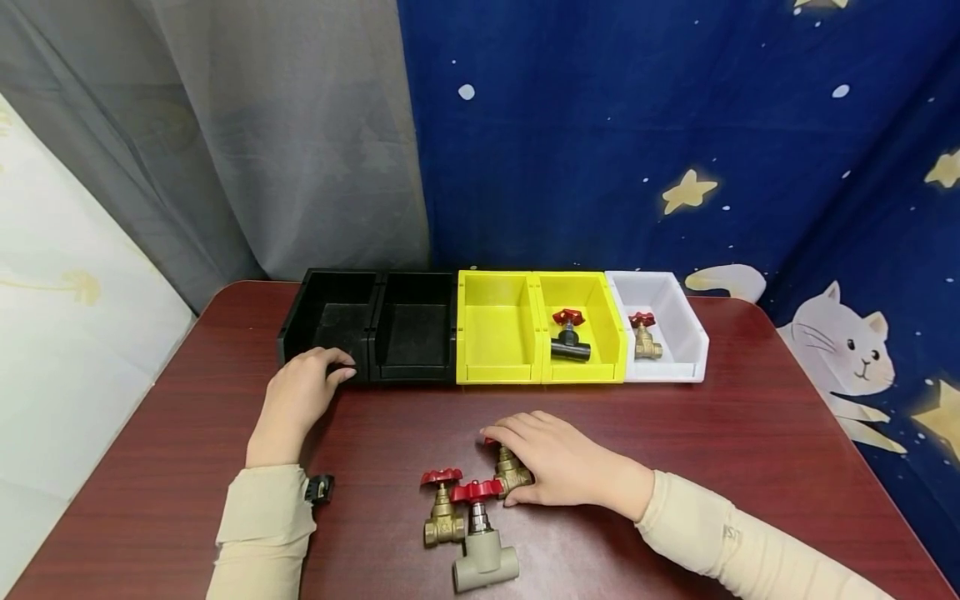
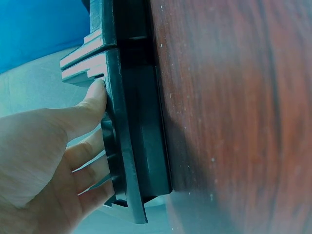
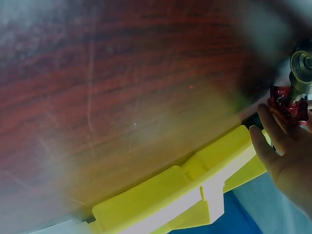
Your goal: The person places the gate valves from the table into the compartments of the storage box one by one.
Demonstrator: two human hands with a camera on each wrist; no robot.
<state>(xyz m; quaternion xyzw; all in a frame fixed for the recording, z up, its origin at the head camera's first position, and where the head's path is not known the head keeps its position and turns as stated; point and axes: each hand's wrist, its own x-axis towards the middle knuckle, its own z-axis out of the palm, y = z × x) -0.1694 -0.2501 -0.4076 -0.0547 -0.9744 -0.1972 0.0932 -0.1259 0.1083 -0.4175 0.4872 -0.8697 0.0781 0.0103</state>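
Observation:
My right hand point(image 1: 558, 458) holds a brass gate valve point(image 1: 512, 473), fingers over its red handwheel and thumb beside its body. The right wrist view shows that red handwheel point(image 3: 287, 106) against the fingers. Just left on the table stand another brass gate valve point(image 1: 444, 521) with a red handwheel and a grey plastic valve point(image 1: 485, 554), also red-wheeled. My left hand point(image 1: 300, 392) rests on the front rim of the leftmost black bin point(image 1: 292, 337). In the left wrist view, its thumb touches the bin's rim point(image 2: 119, 112), with the other fingers partly hidden behind the wall.
Bins line the table's back: a second black bin point(image 1: 416, 372), an empty yellow bin point(image 1: 498, 317), a yellow bin point(image 1: 615, 333) with a black valve point(image 1: 572, 343), and a white bin point(image 1: 686, 346) with a brass valve point(image 1: 647, 340). Curtains point(image 1: 637, 125) hang behind.

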